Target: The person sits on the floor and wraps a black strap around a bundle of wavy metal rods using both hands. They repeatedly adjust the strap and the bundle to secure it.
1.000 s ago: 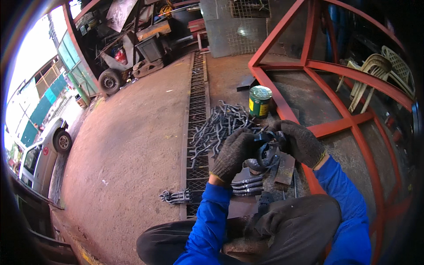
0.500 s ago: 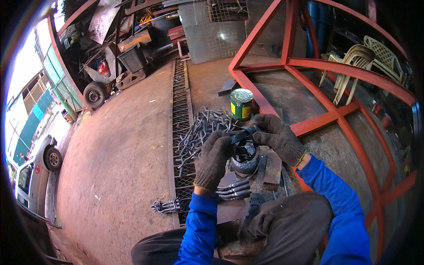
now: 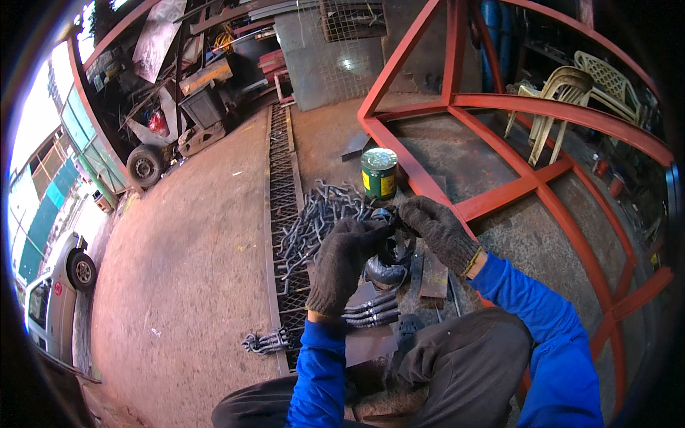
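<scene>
Both my hands wear dark knitted gloves and are raised close together. Between them is a shiny black strip [image 3: 385,213], like tape or plastic, partly hidden by the fingers. My left hand [image 3: 341,262] pinches it from the left, and my right hand [image 3: 439,230] closes on its other side. Below lies a black wrapped roll-like object [image 3: 385,273], partly covered by a dangling black piece. A tangled pile of bent metal rods [image 3: 321,217] lies beyond my left hand. Nearer my legs sits a row of rods [image 3: 371,311] bound side by side.
A green and yellow can [image 3: 379,173] stands behind the pile. A floor grating [image 3: 280,153] runs away from me, with a small rod bundle [image 3: 266,342] at its near end. A red steel frame [image 3: 499,200] fills the right side. A flat metal bar [image 3: 434,274] lies nearby.
My hands have drawn slightly closer together, and the black strip shows less between them. The view has shifted a little, so the surroundings sit further left.
</scene>
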Demonstrator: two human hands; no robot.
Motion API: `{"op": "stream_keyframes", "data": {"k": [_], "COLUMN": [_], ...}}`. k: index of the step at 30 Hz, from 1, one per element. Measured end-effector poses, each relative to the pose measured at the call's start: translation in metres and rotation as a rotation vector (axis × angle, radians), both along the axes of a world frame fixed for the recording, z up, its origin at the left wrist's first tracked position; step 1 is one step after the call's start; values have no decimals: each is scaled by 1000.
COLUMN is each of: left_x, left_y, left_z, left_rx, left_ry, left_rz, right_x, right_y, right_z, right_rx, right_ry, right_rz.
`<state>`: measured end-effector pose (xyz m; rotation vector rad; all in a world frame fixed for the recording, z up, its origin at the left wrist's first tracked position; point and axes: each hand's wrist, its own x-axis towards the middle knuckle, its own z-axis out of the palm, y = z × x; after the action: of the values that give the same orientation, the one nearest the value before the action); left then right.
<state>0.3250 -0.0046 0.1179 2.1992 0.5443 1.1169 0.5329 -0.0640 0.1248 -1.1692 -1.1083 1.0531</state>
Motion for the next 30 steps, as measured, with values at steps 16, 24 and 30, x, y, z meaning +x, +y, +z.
{"op": "stream_keyframes", "data": {"k": [16,24,30], "left_x": [-5,-3,-9], "left_y": [-4,2,4], "left_z": [-7,-13,-13], "left_rx": [-675,-670,-712], "left_ry": [-484,-476,-517], "left_rz": [-695,-624,-707], "right_x": [9,14,4], "right_y": [-1,-6,-4], "right_z": [2,-1,14], "right_rx": [4,276,47], "right_ry": [17,-324,-149], "right_rz": [-10,-33,-7]}}
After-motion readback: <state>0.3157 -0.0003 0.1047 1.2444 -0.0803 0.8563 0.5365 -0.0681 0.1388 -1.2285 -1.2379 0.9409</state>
